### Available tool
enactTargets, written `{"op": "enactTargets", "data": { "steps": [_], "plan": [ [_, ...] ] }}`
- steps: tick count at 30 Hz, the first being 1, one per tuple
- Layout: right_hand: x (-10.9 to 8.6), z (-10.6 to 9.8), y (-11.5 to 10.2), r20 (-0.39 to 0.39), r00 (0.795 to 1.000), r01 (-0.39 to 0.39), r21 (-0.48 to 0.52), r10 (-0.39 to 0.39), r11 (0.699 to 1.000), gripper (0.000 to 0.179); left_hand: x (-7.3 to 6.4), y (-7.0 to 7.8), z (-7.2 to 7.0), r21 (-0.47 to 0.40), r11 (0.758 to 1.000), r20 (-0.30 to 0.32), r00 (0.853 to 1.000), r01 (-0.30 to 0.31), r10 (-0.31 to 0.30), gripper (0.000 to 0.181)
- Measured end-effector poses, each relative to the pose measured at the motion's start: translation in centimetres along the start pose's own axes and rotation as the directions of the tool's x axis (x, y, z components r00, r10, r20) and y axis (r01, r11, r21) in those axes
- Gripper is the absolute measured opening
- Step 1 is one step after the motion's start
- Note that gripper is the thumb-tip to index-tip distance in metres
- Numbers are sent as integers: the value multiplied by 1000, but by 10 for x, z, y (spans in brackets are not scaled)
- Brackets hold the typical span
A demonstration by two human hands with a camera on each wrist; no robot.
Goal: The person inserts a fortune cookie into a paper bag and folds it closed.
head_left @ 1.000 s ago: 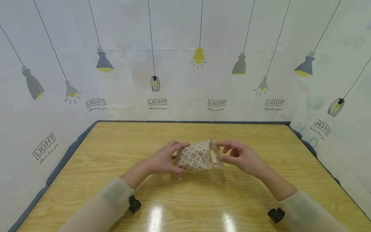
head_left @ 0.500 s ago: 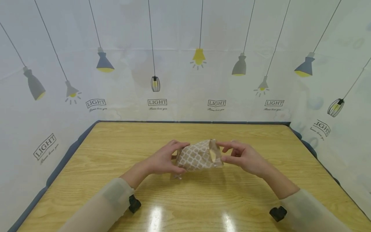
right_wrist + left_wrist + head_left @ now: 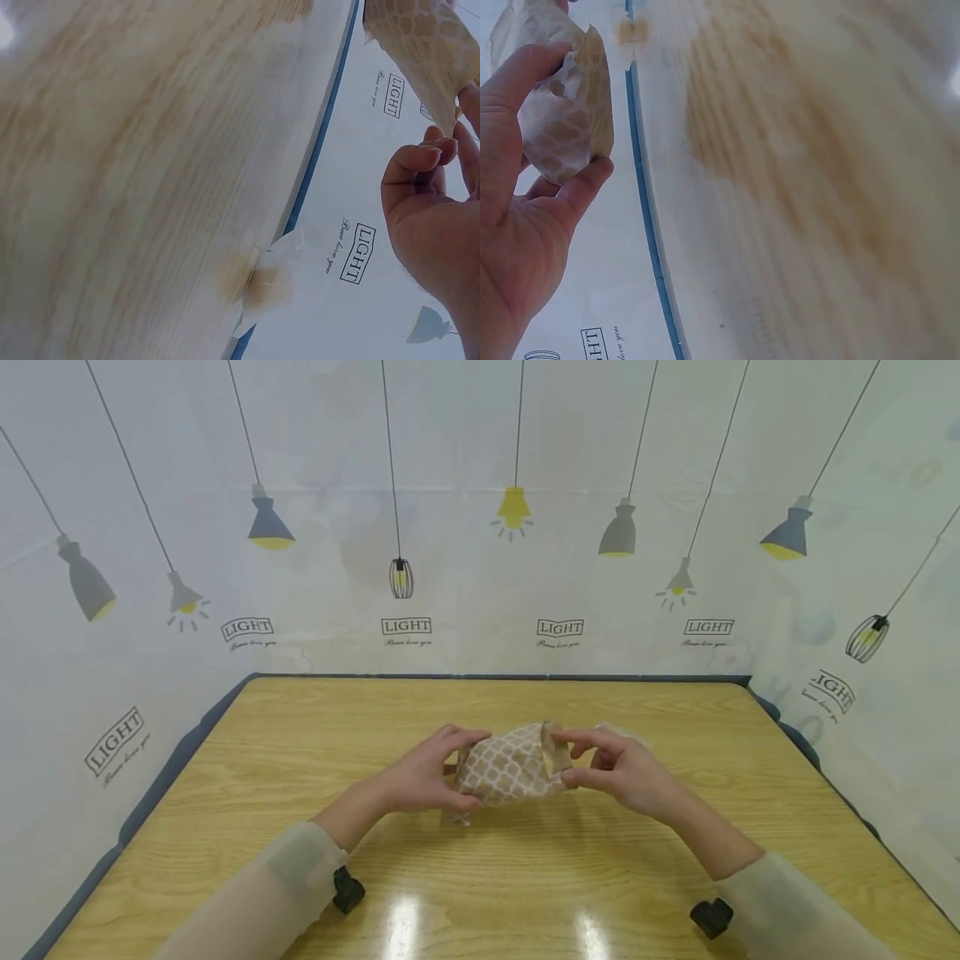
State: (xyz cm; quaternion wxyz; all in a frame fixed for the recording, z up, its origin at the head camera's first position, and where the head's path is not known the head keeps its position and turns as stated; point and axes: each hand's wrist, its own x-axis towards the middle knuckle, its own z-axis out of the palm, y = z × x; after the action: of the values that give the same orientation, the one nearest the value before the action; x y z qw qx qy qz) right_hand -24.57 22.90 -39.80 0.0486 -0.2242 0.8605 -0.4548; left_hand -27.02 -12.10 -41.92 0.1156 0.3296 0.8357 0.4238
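A small tan paper packet with a white lattice pattern is held slightly tilted, low over the middle of the table. My left hand grips its left end, fingers on the far edge and thumb on the near side. The left wrist view shows that hand round the packet's folded end. At the right end the paper gapes, with its plain tan inner side showing. My right hand has its index fingertip at the upper rim and its thumb at the lower corner. What lies inside is hidden.
The glossy wooden table has a dark blue edge, with a white lamp-print curtain behind and at both sides. A pale translucent scrap shows in the right wrist view. Each wrist bears a black camera.
My right hand has moved slightly left, with its index finger and thumb now further onto the packet's open end. My left hand keeps its grip almost unmoved.
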Motion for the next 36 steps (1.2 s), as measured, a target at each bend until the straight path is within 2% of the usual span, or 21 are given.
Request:
{"op": "enactTargets", "data": {
  "steps": [10,16,24,30,36],
  "plan": [
    [1,5,-1,10,1000,-13,18,13,1000,56,0,0,2,9,1000,3,1000,2,-2,97],
    [-4,1,-1,-10,1000,-26,32,26,999,53,-1,1,1,19,1000,4,1000,2,-2,97],
    [-17,-20,12,-23,996,-85,125,88,989,46,-2,1,-1,14,1000,-3,1000,-2,2,96],
    [-25,-33,28,-11,993,-117,109,119,987,48,-2,2,-1,15,1000,-4,1000,-5,5,96],
    [-33,-51,41,-32,987,-156,68,159,985,48,-1,1,0,11,1000,-10,1000,-4,4,97]
  ]
}}
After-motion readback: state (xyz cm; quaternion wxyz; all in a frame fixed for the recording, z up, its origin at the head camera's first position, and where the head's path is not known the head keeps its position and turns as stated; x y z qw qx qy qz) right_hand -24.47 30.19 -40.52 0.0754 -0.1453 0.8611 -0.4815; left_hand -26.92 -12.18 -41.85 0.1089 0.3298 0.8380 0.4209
